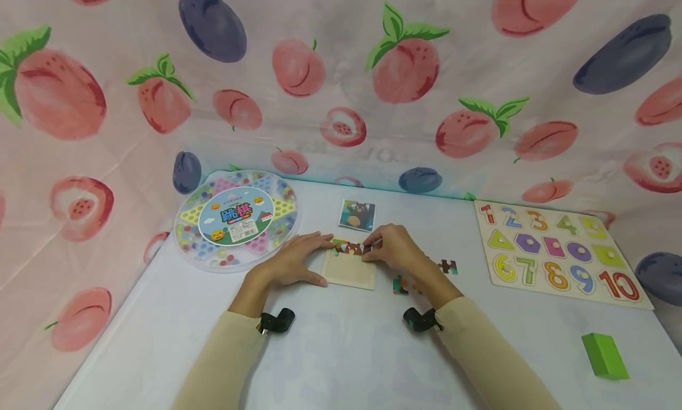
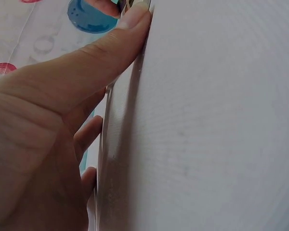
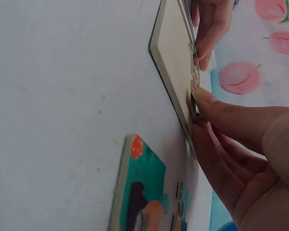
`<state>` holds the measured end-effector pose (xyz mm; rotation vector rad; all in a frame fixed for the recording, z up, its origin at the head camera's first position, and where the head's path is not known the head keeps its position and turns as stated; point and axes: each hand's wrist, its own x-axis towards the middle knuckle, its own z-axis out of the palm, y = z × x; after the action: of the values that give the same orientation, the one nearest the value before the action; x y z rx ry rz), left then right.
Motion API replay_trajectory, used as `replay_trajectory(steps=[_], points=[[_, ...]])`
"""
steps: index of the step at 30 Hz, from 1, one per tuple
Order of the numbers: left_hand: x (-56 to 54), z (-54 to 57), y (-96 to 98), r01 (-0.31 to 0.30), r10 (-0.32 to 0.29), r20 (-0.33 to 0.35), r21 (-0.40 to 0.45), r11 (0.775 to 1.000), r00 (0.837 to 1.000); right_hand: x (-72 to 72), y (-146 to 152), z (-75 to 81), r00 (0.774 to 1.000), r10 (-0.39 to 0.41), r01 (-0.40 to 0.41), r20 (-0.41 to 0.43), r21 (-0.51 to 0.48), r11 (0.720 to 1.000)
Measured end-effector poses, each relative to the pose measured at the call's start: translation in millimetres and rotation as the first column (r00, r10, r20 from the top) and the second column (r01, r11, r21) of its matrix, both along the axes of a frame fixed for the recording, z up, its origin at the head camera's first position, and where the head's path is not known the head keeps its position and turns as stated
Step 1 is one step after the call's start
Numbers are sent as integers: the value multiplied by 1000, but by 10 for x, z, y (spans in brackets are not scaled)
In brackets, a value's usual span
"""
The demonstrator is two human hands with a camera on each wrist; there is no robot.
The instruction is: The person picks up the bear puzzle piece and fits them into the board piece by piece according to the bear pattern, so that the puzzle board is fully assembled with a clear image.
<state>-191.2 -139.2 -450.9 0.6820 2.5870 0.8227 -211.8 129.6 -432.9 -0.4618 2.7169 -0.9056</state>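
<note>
A square wooden puzzle board lies on the white table, with pieces showing a brown animal's face along its far edge. My right hand pinches a small jigsaw piece between thumb and fingers at the board's far right corner. On the left side, my left hand touches the board, its fingers stretched towards the far corner and its thumb by the near left edge. Loose jigsaw pieces lie right of the board, partly hidden by my right forearm.
Behind the board is a picture card of a brown animal. A round Chinese checkers set stands at the left, and a number-and-shape board at the right. Nearer on the right is a green block. Fruit-patterned cloth hangs behind the table.
</note>
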Motion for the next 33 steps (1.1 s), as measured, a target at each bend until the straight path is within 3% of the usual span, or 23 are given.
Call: replay_trajectory(steps=[8, 21, 29, 33], points=[[0, -4, -3, -3, 3, -15, 0, 1000, 1000, 22, -15, -18, 998, 9, -5, -56, 66, 998], [-15, -15, 12, -2, 2, -5, -3, 1000, 1000, 10, 21, -82, 998, 0, 3, -60, 48, 999], [-6, -12, 9, -7, 7, -3, 0, 1000, 1000, 48, 31, -119, 998, -26, 30, -53, 86, 996], [3, -4, 10, -2, 2, -14, 4, 1000, 1000, 57, 59, -93, 998, 38, -34, -57, 57, 998]])
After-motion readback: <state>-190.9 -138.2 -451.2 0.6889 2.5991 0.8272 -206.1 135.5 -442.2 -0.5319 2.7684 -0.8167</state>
